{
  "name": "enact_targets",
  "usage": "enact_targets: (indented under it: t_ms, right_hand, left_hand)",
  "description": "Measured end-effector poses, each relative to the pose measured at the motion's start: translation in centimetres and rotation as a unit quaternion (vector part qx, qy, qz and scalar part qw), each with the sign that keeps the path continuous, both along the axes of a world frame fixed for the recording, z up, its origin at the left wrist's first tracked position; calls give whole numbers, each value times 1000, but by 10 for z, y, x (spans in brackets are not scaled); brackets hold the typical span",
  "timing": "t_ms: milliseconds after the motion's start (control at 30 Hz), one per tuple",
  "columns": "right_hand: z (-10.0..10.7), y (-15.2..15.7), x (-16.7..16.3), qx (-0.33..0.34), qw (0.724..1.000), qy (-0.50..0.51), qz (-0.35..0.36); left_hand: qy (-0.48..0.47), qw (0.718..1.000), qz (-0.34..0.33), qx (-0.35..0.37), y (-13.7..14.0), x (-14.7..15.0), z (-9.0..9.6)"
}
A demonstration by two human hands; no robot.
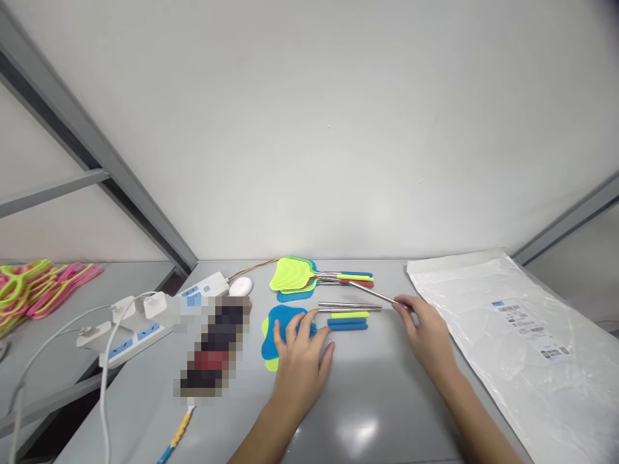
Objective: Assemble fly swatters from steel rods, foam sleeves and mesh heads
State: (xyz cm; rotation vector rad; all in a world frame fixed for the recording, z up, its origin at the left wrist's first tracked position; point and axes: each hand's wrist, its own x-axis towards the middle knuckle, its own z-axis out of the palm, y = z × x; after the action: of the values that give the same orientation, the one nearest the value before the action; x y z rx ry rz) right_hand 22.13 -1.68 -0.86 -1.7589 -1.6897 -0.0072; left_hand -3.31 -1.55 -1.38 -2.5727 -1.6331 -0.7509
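A thin metal rod [380, 294] is pinched in my right hand [428, 332], its far end pointing left toward the swatters. My left hand [300, 354] is spread over the right part of a blue fly swatter head [280, 332], which overlaps a yellow-green head [272, 365]. Just right of its fingertips lie blue handle grips [348, 323] and a yellow-green grip [349, 315]. More metal rods [351, 309] lie behind these grips. Farther back, several fly swatters with rods and coloured grips are stacked, a yellow-green head [291, 275] on top.
A white plastic mailer [488, 322] with a label covers the right side. To the left are a pixelated device [215, 348], a white round object [240, 287] and power strips [130, 343] with cables. Yellow and pink hangers [43, 290] lie far left. A wall [329, 161] stands behind.
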Motion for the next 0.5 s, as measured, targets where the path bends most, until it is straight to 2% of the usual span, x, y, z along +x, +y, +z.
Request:
enact_targets:
  t_ms: [33, 67, 133, 200, 267, 333, 500]
  right_hand:
    - [-1, -14, 1, 10, 999, 38, -23]
    - [-2, -28, 2, 22, 986, 150, -62]
    - [-7, -50, 0, 11, 943, 309, -123]
    - [-12, -65, -2, -6, 906, 399, -141]
    - [-16, -75, -1, -26, 886, 442, -141]
    - [-18, -79, 1, -35, 879, 455, -139]
    - [-19, -84, 2, -32, 893, 435, -115]
  left_hand:
    - [8, 1000, -1, 3, 0, 7, 0]
    - [15, 1000, 1, 8, 1, 14, 0]
    - [28, 999, 13, 14, 2, 27, -1]
    - [41, 999, 33, 15, 3, 38, -3]
    - [49, 997, 52, 14, 3, 46, -4]
    - [52, 996, 66, 14, 1, 49, -5]
    - [29, 998, 62, 12, -7, 44, -3]
